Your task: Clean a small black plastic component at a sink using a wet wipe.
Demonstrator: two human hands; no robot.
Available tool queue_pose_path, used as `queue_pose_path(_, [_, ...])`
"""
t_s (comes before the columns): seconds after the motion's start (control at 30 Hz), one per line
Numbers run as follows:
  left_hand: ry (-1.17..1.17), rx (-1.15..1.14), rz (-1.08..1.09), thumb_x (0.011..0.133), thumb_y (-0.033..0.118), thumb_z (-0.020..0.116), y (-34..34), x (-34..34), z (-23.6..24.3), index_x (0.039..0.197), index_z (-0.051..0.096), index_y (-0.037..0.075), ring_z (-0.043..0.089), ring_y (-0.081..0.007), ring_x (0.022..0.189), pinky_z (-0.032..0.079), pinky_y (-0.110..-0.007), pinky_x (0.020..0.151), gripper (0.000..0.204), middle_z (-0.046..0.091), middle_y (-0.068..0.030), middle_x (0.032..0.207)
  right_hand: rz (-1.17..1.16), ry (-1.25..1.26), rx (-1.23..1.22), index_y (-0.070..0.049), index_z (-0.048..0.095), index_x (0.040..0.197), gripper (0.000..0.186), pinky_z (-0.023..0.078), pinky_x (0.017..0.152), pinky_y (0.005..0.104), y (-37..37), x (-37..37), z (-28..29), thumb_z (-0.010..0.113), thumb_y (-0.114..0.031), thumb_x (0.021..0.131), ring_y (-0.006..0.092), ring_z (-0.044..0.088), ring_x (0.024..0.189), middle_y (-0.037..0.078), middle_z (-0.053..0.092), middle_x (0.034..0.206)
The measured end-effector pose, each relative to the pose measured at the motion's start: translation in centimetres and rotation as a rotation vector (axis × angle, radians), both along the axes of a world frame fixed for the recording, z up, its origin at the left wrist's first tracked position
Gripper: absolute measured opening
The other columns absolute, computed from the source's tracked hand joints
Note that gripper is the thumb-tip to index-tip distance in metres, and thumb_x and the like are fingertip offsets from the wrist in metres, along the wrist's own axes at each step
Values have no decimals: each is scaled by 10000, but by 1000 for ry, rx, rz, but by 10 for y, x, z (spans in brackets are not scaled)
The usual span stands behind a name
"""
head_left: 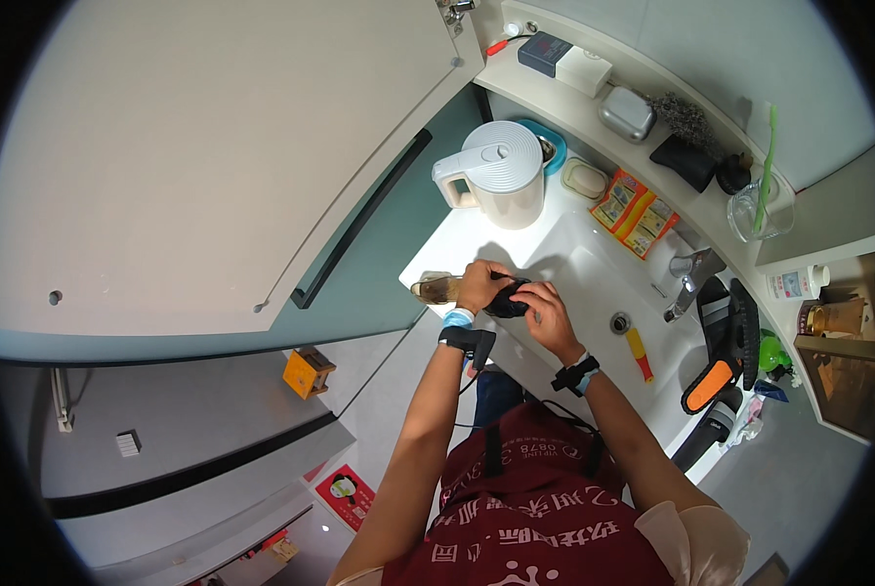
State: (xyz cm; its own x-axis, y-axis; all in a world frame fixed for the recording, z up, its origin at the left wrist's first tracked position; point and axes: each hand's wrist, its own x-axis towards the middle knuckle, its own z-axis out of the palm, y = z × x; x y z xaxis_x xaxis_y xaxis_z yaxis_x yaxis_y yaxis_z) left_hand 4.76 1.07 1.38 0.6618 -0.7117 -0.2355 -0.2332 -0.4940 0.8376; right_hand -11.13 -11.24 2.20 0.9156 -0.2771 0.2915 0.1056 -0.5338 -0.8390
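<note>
At the near left edge of the white washbasin counter lies a long item with a glossy tan-brown end [436,289] and a black, soft-looking part [505,305]. Its exact kind does not show. My left hand [479,285] reaches across its middle, fingers bent and gripping it from above. On the right, the curled fingers of my right hand [550,317] press on the black part. Both hands cover much of the item, so how the two parts join is hidden.
A white kettle [509,176] stands behind my hands, near a soap dish [585,179] and an orange packet [635,213]. A yellow-red handled tool [640,355] lies in the basin [594,283] below the faucet [693,285]. A large cabinet door [193,156] fills the left.
</note>
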Motion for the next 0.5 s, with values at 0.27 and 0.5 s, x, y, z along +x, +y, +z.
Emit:
queue_pose_path(0.27, [-13,192,137,784,178,788,-15,-6,6,819,735,-5,685,-317,699,538,-363,709,193,701,-168,744,18,2,-21,-24,690,1019,367,476,936,418,-3,-4,-1,535,107,713,335,560,1074,124,627,1095])
queue_pose_path(0.5, [-105,14,-25,806,220,773,-17,0,-7,830,734,-15,690,-345,731,531,-385,715,240,697,-185,749,39,-5,-36,-21,691,1053,387,479,956,423,1,-7,-5,528,116,729,337,562,1108,131,632,1146])
